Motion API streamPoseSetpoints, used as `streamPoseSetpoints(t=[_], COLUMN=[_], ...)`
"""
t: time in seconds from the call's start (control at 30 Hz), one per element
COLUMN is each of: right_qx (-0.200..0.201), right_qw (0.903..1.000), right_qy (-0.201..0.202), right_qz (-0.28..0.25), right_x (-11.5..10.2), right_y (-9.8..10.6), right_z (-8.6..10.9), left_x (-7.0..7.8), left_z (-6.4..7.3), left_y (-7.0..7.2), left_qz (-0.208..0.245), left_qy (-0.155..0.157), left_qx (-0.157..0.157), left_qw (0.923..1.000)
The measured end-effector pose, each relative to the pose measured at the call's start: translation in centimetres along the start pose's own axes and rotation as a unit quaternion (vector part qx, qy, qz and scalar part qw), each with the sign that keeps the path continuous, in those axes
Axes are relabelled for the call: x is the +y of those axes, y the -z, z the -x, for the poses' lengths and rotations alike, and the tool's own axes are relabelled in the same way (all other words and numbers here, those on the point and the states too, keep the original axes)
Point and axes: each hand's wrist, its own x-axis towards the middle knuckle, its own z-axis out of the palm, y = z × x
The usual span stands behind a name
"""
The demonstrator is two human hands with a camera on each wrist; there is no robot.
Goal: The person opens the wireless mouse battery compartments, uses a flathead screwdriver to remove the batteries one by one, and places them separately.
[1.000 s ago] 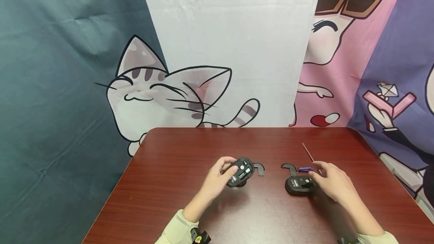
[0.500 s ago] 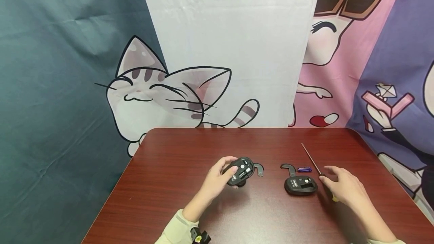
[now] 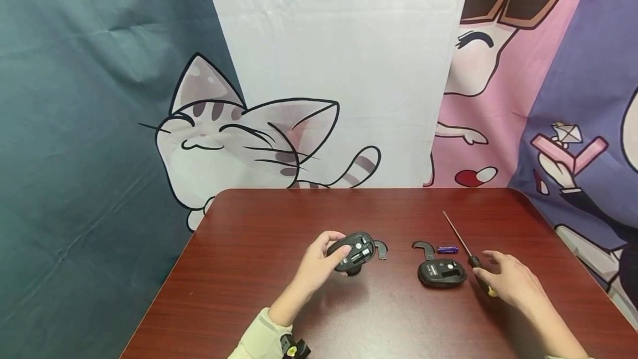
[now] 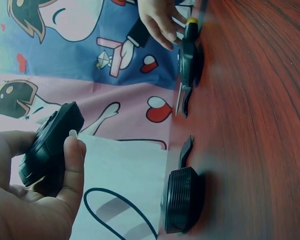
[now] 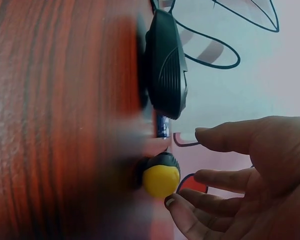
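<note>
My left hand [image 3: 319,262] holds a black computer mouse [image 3: 358,244] underside up, thumb across its edge and its compartment showing. Below it, a second black mouse [image 4: 182,200] sits on the table, mostly hidden in the head view. A third mouse [image 3: 441,273] lies underside up at the right with its battery slot bare. Just right of that, a screwdriver [image 3: 475,262] with a dark handle and yellow end points away. My right hand [image 3: 510,280] hovers over its handle, fingers spread and nothing between them; in the right wrist view a fingertip is close to the yellow end.
Two curved black battery covers lie flat, one cover [image 3: 381,250] by the held mouse and the other cover [image 3: 426,249] behind the third mouse. A purple battery [image 3: 447,250] is between that cover and the screwdriver shaft. A printed cloth [image 3: 349,71] hangs behind the table [image 3: 239,270].
My right hand has moved right, off the third mouse and over the screwdriver handle, uncovering mouse and handle. The left hand has barely shifted with its mouse.
</note>
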Motion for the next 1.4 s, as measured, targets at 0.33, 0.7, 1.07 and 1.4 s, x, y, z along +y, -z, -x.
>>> streamPoseSetpoints(t=[0.33,0.7,1.07,1.4], right_qx=[-0.012,-0.017,-0.042,-0.024], right_qw=[0.9999,0.9998,0.9988,0.9993], right_qy=[0.0,0.001,0.004,0.016], right_qz=[0.007,0.01,0.025,0.023], right_x=[0.7,1.2,1.3,1.6], right_y=[-0.8,-1.5,-1.9,-1.8], right_z=[0.0,0.0,-0.3,-0.6], left_x=[0.1,0.3,0.5,0.9], left_z=[-0.1,-0.1,-0.3,-0.4], left_y=[-0.2,-0.5,-1.0,-1.3], left_qz=[0.012,0.023,0.039,0.035], left_qy=[-0.006,0.004,0.011,0.018], left_qx=[0.005,0.003,-0.007,-0.008], left_qw=[0.9999,0.9997,0.9992,0.9992])
